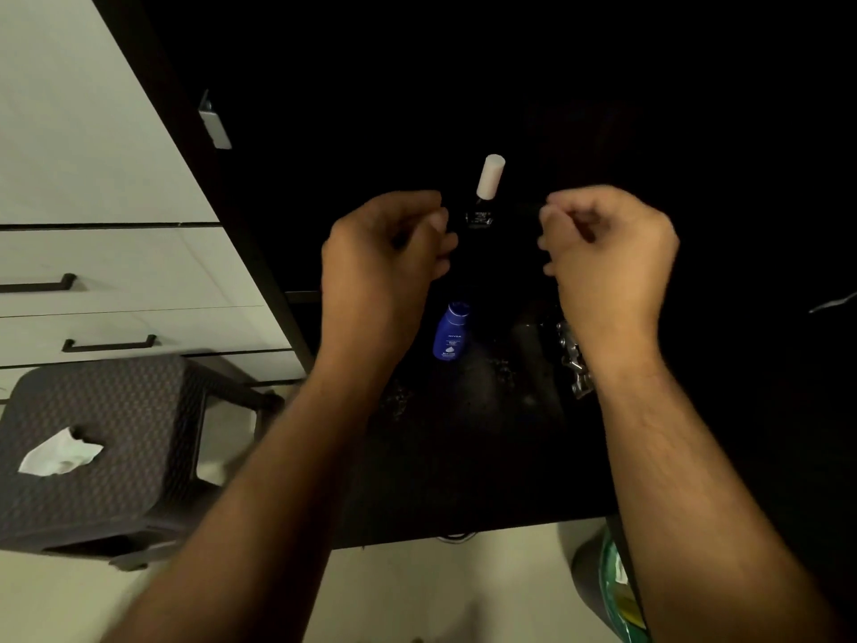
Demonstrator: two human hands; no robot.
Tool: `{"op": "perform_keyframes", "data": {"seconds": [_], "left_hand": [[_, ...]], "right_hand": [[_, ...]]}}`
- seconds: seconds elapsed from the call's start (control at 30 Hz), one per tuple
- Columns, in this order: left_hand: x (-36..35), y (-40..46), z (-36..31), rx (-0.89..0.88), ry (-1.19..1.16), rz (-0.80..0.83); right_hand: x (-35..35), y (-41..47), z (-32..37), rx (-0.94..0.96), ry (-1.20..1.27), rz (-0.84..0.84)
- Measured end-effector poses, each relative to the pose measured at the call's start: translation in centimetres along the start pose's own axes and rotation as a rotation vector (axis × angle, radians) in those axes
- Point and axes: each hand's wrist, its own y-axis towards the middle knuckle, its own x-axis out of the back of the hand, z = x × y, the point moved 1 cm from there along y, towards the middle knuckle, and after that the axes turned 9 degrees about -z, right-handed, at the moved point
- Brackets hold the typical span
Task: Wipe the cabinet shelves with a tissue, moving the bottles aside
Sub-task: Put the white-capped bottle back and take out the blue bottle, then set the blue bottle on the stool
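Right now both hands hang over the dark shelf (463,457) with fingers curled. The left hand (385,252) sits just left of a white-capped bottle (487,192); the right hand (607,252) is to that bottle's right. Whether either one pinches something small and dark I cannot tell (the cabinet interior swallows detail). A blue bottle (452,331) stands nearer the shelf's front, between the 2 wrists. Something shiny and metallic (572,359) lies by the right wrist.

The tissue (58,454) is not in hand: it lies crumpled on the woven stool (106,438), well apart from the shelf, beside the pale drawers (116,290).

My read is that the bottle-moving step is in hand, with wiping not yet started. To do it well, grip each bottle low on its body rather than by the cap, lift instead of dragging, and park the 2 bottles together at 1 side so a clear strip opens. The white-capped bottle looks narrow and tippy. Fetch the tissue only after that, and wipe toward the front edge.
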Motion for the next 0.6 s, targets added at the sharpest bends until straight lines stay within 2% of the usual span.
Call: {"op": "perform_keyframes", "data": {"seconds": [0.07,0.13,0.3,0.47,0.6], "left_hand": [[1.1,-3.6,0.9,0.039,-0.031,0.013],[1.9,-6.8,3.1,0.125,-0.002,0.036],[3.6,-9.6,11.7,0.296,0.274,0.109],[3.0,-6.7,18.1,0.166,0.562,0.205],[0.6,-2.4,20.1,0.115,0.600,0.209]], "right_hand": [[1.4,-2.8,-0.6,-0.037,0.044,-0.026],[2.0,-6.3,-1.9,-0.116,0.068,0.029],[1.1,-12.7,-8.0,-0.432,0.003,0.210],[-1.6,-12.7,-13.7,-0.614,-0.105,0.384],[-4.8,-10.0,-15.8,-0.644,-0.135,0.438]]}}
